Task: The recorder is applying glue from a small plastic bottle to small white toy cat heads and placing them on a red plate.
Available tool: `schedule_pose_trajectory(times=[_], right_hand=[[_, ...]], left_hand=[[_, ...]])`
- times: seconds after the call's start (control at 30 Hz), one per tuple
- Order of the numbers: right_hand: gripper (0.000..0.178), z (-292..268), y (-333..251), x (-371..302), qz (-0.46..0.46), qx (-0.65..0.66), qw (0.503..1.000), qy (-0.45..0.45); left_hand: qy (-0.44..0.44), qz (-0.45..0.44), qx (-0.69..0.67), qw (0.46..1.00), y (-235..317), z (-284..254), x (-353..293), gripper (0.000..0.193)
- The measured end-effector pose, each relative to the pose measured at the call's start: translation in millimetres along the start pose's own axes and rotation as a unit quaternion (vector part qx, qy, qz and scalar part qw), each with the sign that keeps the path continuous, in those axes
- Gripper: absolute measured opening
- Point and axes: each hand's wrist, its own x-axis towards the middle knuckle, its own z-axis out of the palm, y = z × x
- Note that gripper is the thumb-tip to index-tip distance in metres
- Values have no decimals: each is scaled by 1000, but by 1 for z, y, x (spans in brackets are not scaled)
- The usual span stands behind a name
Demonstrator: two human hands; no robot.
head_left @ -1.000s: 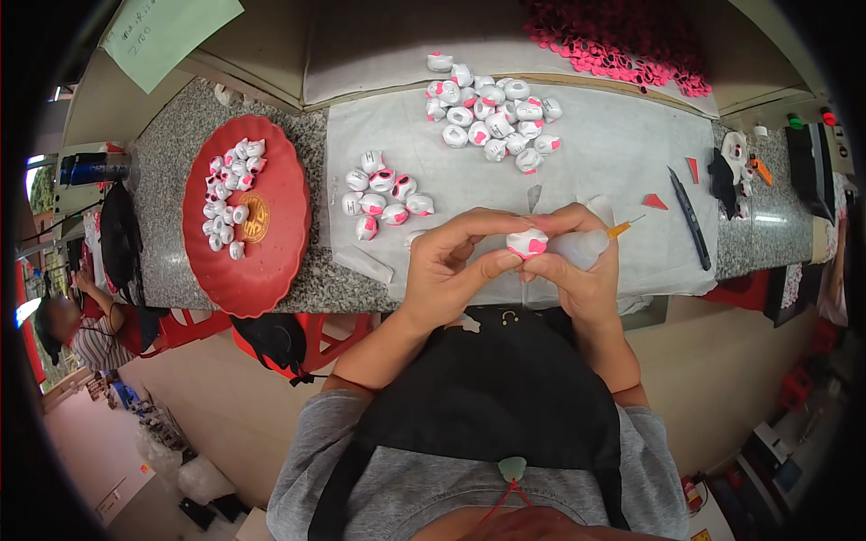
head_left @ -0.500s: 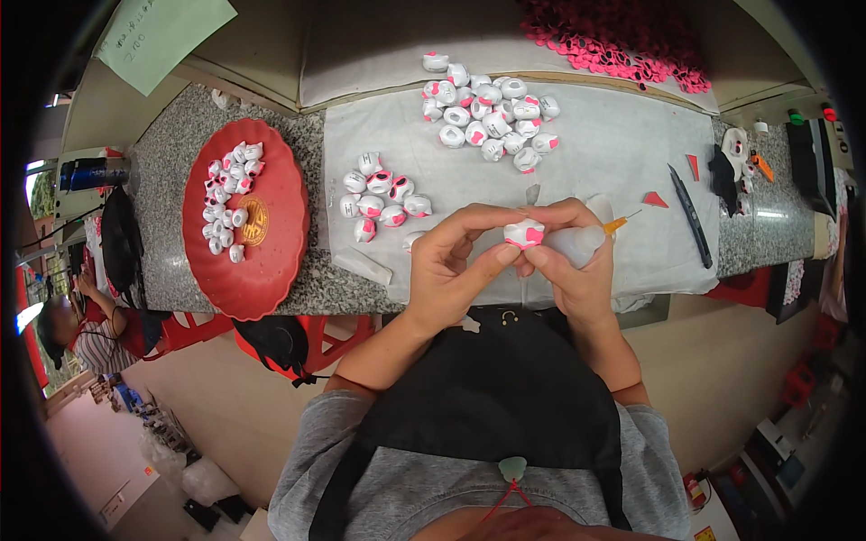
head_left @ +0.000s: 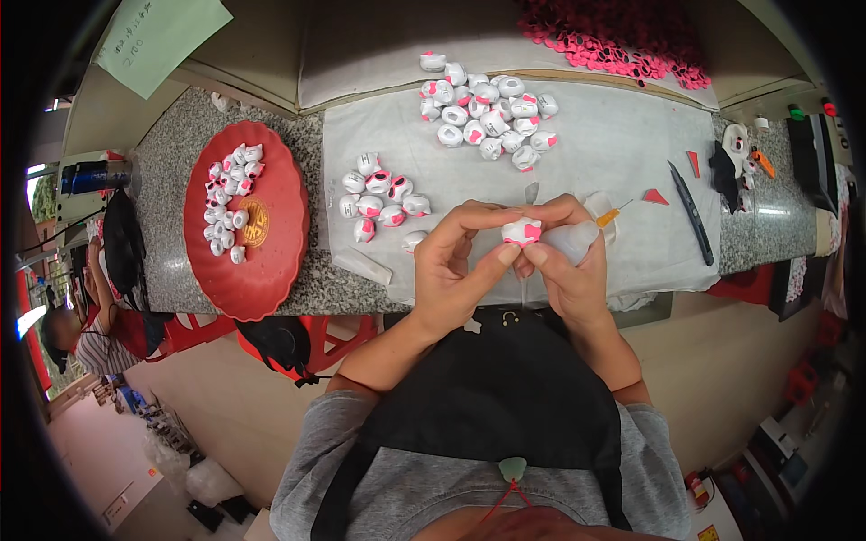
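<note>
Close in front of my apron, a small white cat-head piece with a pink bow point(head_left: 520, 232) is pinched between both hands. My left hand point(head_left: 449, 270) closes on its left side with thumb and fingertips. My right hand point(head_left: 577, 284) presses the other side with its thumb. Tucked in the same right hand is a translucent squeeze bottle point(head_left: 572, 241) with an orange needle tip point(head_left: 608, 217) pointing to the far right. Beyond my fingers a thin grey blade-like tip point(head_left: 532, 192) pokes out; the rest of it is mostly hidden.
White sheeting point(head_left: 622, 135) covers the counter. Several cat heads lie in a far pile point(head_left: 492, 113) and a nearer left group point(head_left: 383, 194). More sit on a red scalloped tray point(head_left: 209, 275). Rightward lie a black pen-like tool point(head_left: 690, 212) and red scraps point(head_left: 657, 196). Pink pieces point(head_left: 622, 50) heap at the back.
The squeeze bottle and its orange tip have shifted slightly in my right hand. Both hands keep their grip on the cat head almost in place.
</note>
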Motion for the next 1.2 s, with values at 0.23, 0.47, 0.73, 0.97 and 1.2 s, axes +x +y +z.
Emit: schedule_pose_trajectory(times=[0.23,0.47,0.73,0.97,1.2], right_hand=[[24,0,-5,3,31,12,999,2],[23,1,-1,0,14,-13,1000,13],[23,-2,2,5,40,3,999,13],[21,-9,0,-3,21,33,999,-32],[30,-4,-3,10,12,-74,997,0]], left_hand=[[-12,-38,-84,996,-1,-2,2,24],[-16,-16,-95,995,-8,-3,3,23],[23,-79,-102,991,-1,-3,1,21],[-52,21,-34,998,-6,-7,-1,20],[-28,50,288,956,19,-39,26,23]])
